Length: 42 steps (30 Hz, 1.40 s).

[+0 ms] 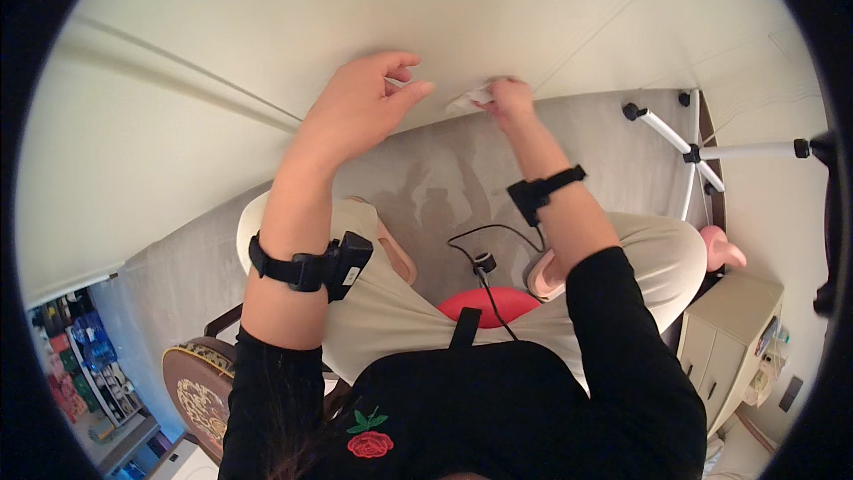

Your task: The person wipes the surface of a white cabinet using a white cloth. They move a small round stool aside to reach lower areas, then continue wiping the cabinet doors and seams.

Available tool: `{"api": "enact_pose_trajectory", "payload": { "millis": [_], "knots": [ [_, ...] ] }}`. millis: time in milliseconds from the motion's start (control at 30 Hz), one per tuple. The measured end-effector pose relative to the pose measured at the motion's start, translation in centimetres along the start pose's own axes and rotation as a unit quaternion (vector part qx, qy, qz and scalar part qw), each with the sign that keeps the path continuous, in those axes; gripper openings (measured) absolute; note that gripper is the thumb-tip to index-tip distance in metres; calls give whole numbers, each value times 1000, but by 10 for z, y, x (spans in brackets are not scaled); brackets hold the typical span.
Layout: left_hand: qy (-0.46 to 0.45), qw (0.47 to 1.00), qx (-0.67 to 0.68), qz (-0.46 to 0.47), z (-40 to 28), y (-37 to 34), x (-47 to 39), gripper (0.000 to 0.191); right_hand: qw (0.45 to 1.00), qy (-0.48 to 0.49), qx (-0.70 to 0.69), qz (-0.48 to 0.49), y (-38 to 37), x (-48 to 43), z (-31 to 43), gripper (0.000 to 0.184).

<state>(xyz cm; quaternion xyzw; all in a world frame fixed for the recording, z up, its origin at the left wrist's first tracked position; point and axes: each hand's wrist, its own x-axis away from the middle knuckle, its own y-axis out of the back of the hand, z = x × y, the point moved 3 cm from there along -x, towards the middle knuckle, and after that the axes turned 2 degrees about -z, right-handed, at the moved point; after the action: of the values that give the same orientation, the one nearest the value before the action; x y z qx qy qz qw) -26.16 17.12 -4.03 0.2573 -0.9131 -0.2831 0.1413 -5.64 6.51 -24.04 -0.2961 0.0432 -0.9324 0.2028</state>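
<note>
Before me rises a large cream-coloured panel (pixel 426 7) with thin seams, its lower edge near the grey floor. My right hand (pixel 512 99) grips a crumpled white cloth or tissue (pixel 466 100) against the panel's lower part. To its left, my left hand (pixel 373 97) is raised in front of the panel, fingers loosely curved and apart, with nothing in it; whether it touches the surface I cannot tell. Both forearms carry black straps with small devices.
A white wheeled base (pixel 693 153) stands at the right, near a cream cabinet (pixel 726 333) and a pink object (pixel 720 250). A round patterned cushioned seat (pixel 200 390) is at lower left. A black cable (pixel 490 290) hangs between my legs, over a red seat (pixel 490 307).
</note>
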Motion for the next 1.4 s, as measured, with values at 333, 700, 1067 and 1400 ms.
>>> {"api": "enact_pose_trajectory", "payload": {
  "millis": [333, 700, 1067, 1400],
  "knots": [
    [-15, 987, 49, -149, 21, 43, 24, 40, 768, 601, 197, -103, -58, 156, 200, 15],
    [-57, 949, 161, -266, 32, 55, 27, 24, 413, 679, 567, 219, -103, 137, 64, 13],
    [-88, 908, 233, -337, 27, 55, 33, 15, 437, 866, 213, -120, -122, 256, 384, 39],
    [-255, 832, 136, -474, 11, 58, 47, 20, 73, 749, 566, 337, -195, 252, 207, 65]
  ]
}}
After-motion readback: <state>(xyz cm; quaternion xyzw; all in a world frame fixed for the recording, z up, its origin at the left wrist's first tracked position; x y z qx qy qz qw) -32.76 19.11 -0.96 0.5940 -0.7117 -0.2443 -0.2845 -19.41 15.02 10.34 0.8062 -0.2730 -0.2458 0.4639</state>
